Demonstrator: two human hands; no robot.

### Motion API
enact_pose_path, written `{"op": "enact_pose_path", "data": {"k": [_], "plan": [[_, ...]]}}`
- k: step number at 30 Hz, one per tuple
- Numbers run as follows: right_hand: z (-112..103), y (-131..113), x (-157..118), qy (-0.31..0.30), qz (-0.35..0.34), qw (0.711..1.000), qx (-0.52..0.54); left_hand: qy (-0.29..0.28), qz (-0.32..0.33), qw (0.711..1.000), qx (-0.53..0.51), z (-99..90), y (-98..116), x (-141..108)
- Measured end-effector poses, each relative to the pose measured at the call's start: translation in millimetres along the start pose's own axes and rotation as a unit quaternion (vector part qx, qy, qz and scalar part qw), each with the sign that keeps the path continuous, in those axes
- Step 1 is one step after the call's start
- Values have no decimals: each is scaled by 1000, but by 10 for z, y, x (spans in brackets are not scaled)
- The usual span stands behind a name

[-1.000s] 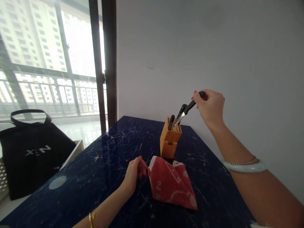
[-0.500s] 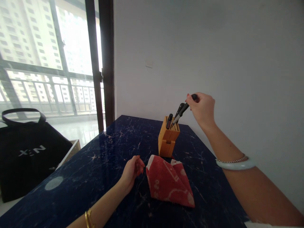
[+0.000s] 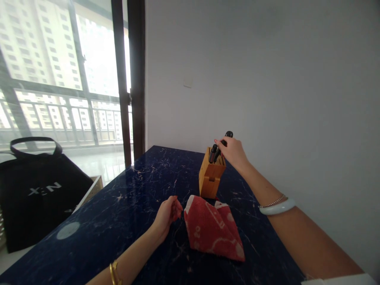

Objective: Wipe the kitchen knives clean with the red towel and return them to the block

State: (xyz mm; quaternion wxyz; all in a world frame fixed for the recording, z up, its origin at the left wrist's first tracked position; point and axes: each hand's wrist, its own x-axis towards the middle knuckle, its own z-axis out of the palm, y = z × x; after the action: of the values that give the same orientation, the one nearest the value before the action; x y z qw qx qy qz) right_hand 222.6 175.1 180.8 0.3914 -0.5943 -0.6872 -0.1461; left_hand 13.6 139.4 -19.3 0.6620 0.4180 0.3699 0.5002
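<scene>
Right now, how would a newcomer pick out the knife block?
Start at the dark blue marbled table. On it, just beyond the red cloth and below the right hand, stands the knife block. Unlike the folded cloth, it is upright tan wood with black handles sticking out of its slotted top.

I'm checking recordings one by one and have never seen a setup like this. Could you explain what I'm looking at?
There is no machine here, just a person working bare-handed. Every picture comes from one camera worn on their head, looking forward and down. The right hand grips a black-handled knife, blade out of sight, at the top of a wooden knife block. The left hand is loosely curled, with nothing seen in it, beside a red patterned cloth. Block and cloth are on a dark blue marbled tabletop.
</scene>
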Motion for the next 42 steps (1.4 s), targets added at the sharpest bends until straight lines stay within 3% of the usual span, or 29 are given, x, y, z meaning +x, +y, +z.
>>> {"op": "enact_pose_path", "data": {"k": [4, 8, 11, 17, 22, 29, 35, 39, 42], "plan": [[-186, 17, 46, 66, -18, 997, 18, 5, 10, 1000, 8, -17, -18, 26], [-334, 98, 240, 137, 16, 990, -38, 15, 22, 999, 22, -28, 5, 25], [-305, 182, 360, 101, 64, 989, -92, 20, 27, 999, 32, -16, 33, 3], [-133, 290, 433, -61, 100, 989, -84, 18, 29, 999, 40, -11, 41, -8], [-137, 235, 384, -49, 84, 992, -78, 9, 32, 999, 42, -20, 13, 13], [-380, 131, 485, 57, 61, 992, -98, -10, 30, 998, 46, -3, -10, 27], [-862, -1, 582, 187, 34, 973, -134, -8, 31, 998, 55, 14, -17, 18], [-1300, -122, 361, 308, -15, 940, -144, -10, 32, 998, 57, 15, -15, 4], [-1615, -53, 60, 376, -49, 913, -152, -9, 34, 998, 56, 16, -7, -5]]}}
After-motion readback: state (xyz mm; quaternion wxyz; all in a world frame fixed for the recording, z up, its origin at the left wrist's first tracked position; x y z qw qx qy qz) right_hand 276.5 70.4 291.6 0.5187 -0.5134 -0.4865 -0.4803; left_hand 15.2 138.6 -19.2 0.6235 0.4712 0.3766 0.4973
